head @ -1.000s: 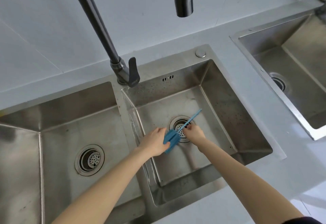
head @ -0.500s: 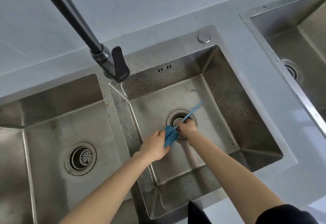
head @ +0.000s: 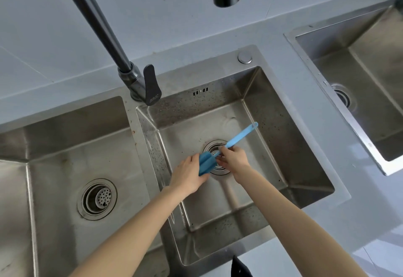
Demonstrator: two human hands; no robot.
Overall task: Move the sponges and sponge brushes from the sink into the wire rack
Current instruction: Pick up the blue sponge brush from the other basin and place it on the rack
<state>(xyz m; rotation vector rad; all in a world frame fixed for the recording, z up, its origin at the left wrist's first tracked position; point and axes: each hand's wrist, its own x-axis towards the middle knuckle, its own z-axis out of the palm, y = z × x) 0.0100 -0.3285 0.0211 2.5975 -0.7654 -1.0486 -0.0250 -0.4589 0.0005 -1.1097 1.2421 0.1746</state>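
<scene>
Two bare hands meet low in the middle basin of a stainless-steel sink (head: 272, 111), over its drain strainer (head: 219, 168), with a blue sponge brush (head: 207, 163) held between them. The left hand (head: 188, 175) lies palm down beside the brush's blue sponge head, its fingers curled round the left side and the underside of the foam; the fingertips themselves are hidden beneath it, so how tightly they press cannot be told. The right hand (head: 234, 159) is closed in a pinch on the thin blue handle just above the sponge head, thumb and forefinger touching the shaft where it leaves the foam, the other fingers folded under.

The handle runs up and to the right from that pinch, tilted across the basin floor, its looped end hanging free near the right wall and touching nothing that can be made out. The sponge head sits directly between the two hands, partly covering the left rim of the strainer.

A dark faucet (head: 139, 84) rises from the deck behind the divider between this basin and the left basin (head: 54, 167), which shows only its own drain. A third basin (head: 359, 63) lies well apart at the right, across a strip of pale countertop (head: 294, 124).
</scene>
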